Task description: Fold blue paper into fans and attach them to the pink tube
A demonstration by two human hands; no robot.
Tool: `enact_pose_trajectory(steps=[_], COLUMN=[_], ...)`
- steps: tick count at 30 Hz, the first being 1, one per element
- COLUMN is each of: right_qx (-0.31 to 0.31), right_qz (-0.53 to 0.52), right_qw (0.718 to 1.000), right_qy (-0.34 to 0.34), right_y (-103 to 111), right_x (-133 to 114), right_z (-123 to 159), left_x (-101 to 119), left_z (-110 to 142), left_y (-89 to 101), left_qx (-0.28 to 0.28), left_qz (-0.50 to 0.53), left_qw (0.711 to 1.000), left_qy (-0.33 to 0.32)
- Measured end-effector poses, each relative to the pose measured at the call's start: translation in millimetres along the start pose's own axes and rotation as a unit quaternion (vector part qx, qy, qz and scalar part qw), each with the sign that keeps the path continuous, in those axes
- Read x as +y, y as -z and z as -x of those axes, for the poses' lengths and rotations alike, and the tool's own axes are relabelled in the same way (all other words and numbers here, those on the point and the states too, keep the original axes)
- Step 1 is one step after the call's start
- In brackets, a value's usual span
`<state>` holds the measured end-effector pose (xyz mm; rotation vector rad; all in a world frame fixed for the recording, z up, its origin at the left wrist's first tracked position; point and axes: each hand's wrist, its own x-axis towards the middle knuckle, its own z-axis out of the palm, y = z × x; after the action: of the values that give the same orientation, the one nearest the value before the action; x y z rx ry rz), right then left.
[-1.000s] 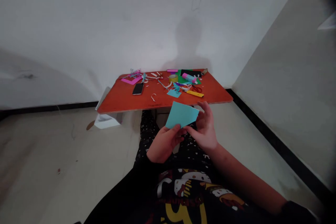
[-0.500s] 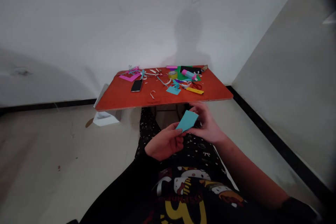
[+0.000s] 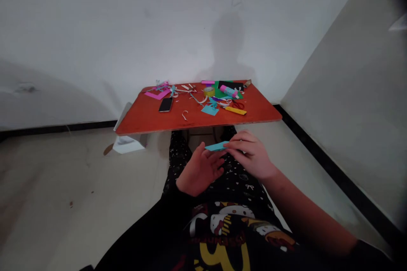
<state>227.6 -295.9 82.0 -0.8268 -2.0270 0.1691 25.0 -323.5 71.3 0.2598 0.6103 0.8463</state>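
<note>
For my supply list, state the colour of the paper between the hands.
The paper is turquoise, shown best in the head view.

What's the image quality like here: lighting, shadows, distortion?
Head view: frontal light throws the person's shadow onto the wall; the top right corner falls to black; the wide lens bends the floor lines; the left hand, right hand and blue paper stay legible, though dim.

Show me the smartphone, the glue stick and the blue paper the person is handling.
Smartphone (image 3: 165, 104): head view, middle of its dark face.
Glue stick (image 3: 228, 91): head view, middle of its barrel.
Blue paper (image 3: 216, 146): head view, middle of its visible strip between the hands.
</note>
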Motion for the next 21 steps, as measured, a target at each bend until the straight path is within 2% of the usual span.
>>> enact_pose_trajectory(steps=[3,7,13,17,21], right_qx=[0.012,-0.004,0.038,0.026,0.005], right_qz=[-0.021,0.058,0.172,0.195,0.129], right_qw=[1.0,0.995,0.973,0.973,0.99], right_qy=[0.016,0.085,0.147,0.119,0.056], right_y=[-11.2,-14.5,-15.9,-19.8,-22.4], right_x=[2.0,0.4,-5.9,-9.3,-8.6], right_z=[5.1,7.9,9.2,11.1,10.4], left_x=[-4.1,-2.4,-1.5,-5.5,-7.3], left_z=[-1.7,-8.8,-15.3,-15.3,-16.8], left_y=[-0.1,1.4,2.2,-0.2,-1.0], left_qx=[-0.038,-0.079,-0.053,-0.025,-0.02], left_qz=[0.018,0.009,-0.024,-0.029,-0.048], left_qw=[0.999,0.995,0.998,0.999,0.994], left_qy=[0.029,0.061,0.026,-0.027,-0.097])
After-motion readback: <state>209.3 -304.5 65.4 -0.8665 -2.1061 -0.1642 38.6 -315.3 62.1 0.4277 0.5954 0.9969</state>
